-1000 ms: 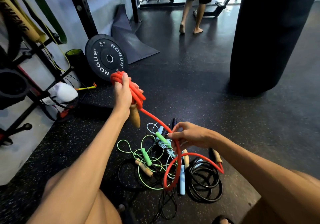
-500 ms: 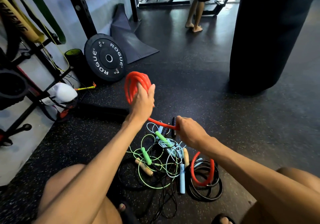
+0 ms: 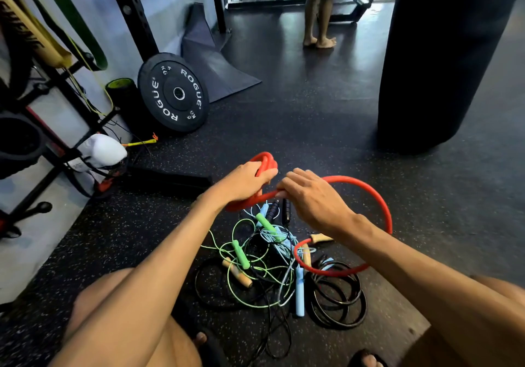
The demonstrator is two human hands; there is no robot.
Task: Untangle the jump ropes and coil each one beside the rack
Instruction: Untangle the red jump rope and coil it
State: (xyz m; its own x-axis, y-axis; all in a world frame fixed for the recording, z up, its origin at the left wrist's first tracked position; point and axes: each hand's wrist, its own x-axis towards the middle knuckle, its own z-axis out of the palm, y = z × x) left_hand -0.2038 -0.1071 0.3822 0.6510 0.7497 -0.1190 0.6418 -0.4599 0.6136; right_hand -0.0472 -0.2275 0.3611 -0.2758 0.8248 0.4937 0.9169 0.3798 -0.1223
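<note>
Floor [image 3: 312,128]: black rubber matting flecked with pale specks, on which all the loose items lie.
Punching bag [image 3: 443,54]: a dark, smooth cylinder seen at the upper right, well apart from the ropes.
Rack [image 3: 42,207]: black metal bars at the left edge, hung with flat bands and set well apart from the ropes.
Weight plate [image 3: 170,111]: a black rubber disc lettered ROGUE in white, leaned upright near the rack.
Tangle [image 3: 272,278]: thin cords crossed over one another on the floor between the knees, beneath both hands.
Red rope [image 3: 252,200]: a thick, smooth tube, round in section. Part is gathered into loops. The rest is arched out to the right and curled down onto the tangle. It is held above the tangle by both hands.
Black rope [image 3: 359,307]: glossy cord laid in round loops at the right of the tangle.
Green rope [image 3: 241,254]: thin pale-green cord with matt green handles.
Left hand [image 3: 247,179]: closed round the gathered red loops.
Right hand [image 3: 309,196]: placed just beside the left, its fingers curled down over the free red strand, which is gripped.
Blue handle [image 3: 299,292]: a pale, straight cylinder.
Wooden handle [image 3: 237,273]: tan and rounded, lying at the tangle's left.
</note>
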